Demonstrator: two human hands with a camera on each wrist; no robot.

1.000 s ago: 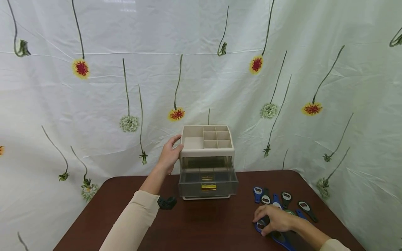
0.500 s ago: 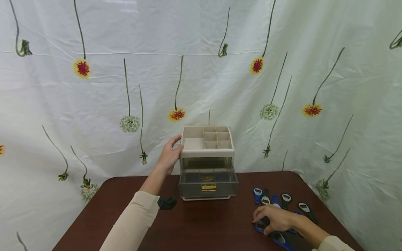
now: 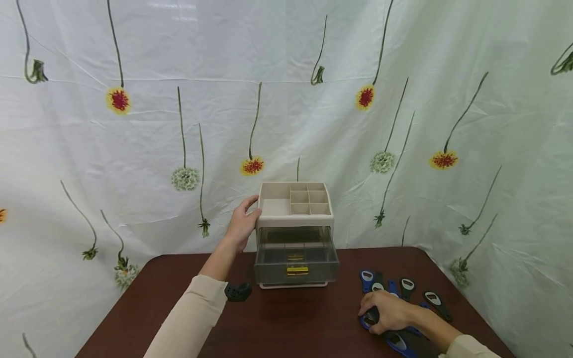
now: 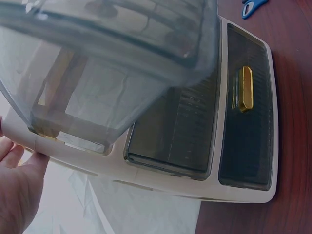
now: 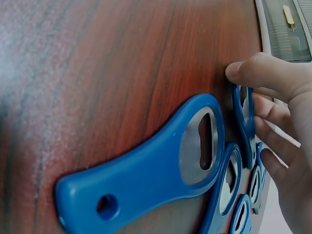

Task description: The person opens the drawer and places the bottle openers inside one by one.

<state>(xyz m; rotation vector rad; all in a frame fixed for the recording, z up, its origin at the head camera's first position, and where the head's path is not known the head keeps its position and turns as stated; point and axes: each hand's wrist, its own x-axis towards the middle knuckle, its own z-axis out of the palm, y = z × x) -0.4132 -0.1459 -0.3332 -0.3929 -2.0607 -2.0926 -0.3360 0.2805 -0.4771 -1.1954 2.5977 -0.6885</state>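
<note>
My left hand (image 3: pixel 241 223) holds the upper left side of a beige desktop drawer organizer (image 3: pixel 295 219), its thumb near the front corner. The organizer's clear top drawer (image 3: pixel 277 272), with a gold handle (image 3: pixel 297 270), is pulled out. At the table's right, my right hand (image 3: pixel 390 312) pinches the rounded head of a blue bottle opener (image 5: pixel 245 114) between thumb and fingers. That opener is still low at the tabletop. Another blue bottle opener (image 5: pixel 146 168) lies nearer the wrist. Several more blue and black bottle openers (image 3: pixel 407 286) lie around and beyond the right hand.
The dark reddish-brown table (image 3: pixel 286 323) carries everything. Behind it hangs a pale flowered cloth (image 3: pixel 224 124). A lower drawer (image 4: pixel 246 141) of the organizer is shut. Small open compartments (image 3: pixel 309 199) form the organizer's top. A black band (image 3: pixel 238 292) shows at the left wrist.
The head view has shifted slightly. My right thumb and fingers have drawn a little closer together around the blue bottle opener. The left hand stays on the organizer.
</note>
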